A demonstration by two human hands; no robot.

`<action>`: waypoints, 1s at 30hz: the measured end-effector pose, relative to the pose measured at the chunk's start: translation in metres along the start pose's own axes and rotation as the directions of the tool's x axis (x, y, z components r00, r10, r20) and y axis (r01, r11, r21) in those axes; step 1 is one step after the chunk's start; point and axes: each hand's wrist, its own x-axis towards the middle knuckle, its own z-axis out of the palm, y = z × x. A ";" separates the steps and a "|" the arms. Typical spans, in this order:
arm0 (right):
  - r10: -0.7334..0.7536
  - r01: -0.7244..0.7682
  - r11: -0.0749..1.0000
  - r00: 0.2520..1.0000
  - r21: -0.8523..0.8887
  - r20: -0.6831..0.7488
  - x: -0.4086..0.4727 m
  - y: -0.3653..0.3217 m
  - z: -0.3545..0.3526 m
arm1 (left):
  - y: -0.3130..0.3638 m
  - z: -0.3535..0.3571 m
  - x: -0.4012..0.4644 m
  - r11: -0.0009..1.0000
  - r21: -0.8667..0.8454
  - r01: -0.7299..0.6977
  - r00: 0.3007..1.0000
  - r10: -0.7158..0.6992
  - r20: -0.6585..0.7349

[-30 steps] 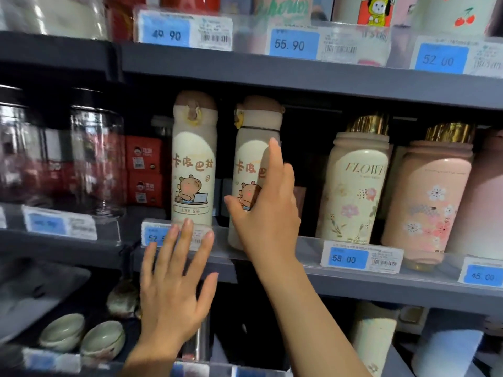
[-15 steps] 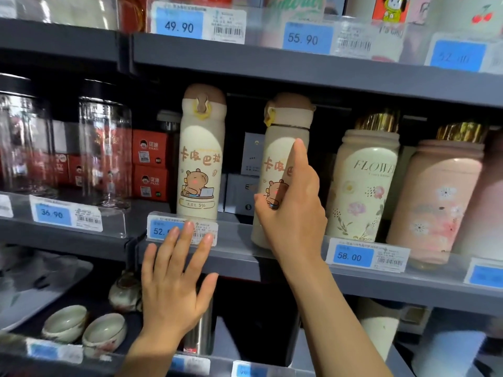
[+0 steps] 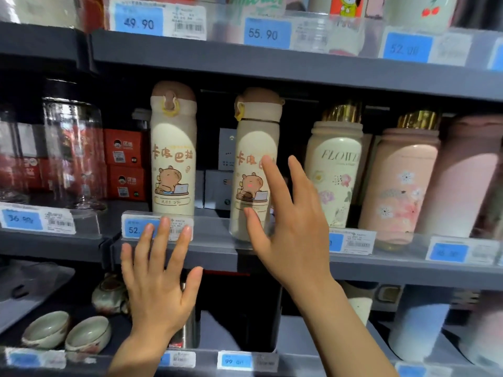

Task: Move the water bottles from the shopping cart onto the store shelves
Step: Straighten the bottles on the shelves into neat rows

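On the mid shelf [image 3: 174, 251], two capybara bottles [image 3: 254, 164] stand upright, so that placement looks done. My right hand [image 3: 294, 229] is spread w/ fingers beside the 2nd one; left hand [image 3: 160, 281] spread, empty. Cart not in view, so remaining count unknown.

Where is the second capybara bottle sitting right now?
In the head view, the second capybara bottle stands upright mid-frame on the middle shelf, between the first capybara bottle and the cream floral bottle, just behind the right hand.
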 end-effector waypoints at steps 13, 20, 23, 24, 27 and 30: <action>0.109 -0.139 0.984 0.963 -0.107 -0.248 -0.025 0.132 -0.107 | 0.221 0.034 0.044 0.897 -0.292 -0.332 0.943 0.317 -0.096; 0.278 -0.315 0.938 0.932 -0.142 -0.232 -0.019 0.212 -0.145 | 0.293 0.060 0.050 0.930 -0.154 -0.335 0.942 0.335 -0.026; 0.311 -0.339 0.933 0.929 -0.124 -0.202 -0.010 0.226 -0.142 | 0.295 0.064 0.051 0.937 -0.048 -0.347 0.938 0.347 -0.009; 0.327 -0.354 0.927 0.925 -0.123 -0.194 -0.007 0.229 -0.139 | 0.294 0.064 0.051 0.936 -0.033 -0.352 0.936 0.351 -0.011; 0.391 -0.408 0.904 0.910 -0.127 -0.142 -0.004 0.234 -0.133 | 0.294 0.063 0.051 0.936 -0.012 -0.353 0.936 0.353 -0.011; 0.397 -0.406 0.910 0.911 -0.081 -0.112 -0.005 0.241 -0.133 | 0.294 0.062 0.050 0.932 -0.006 -0.362 0.932 0.361 -0.011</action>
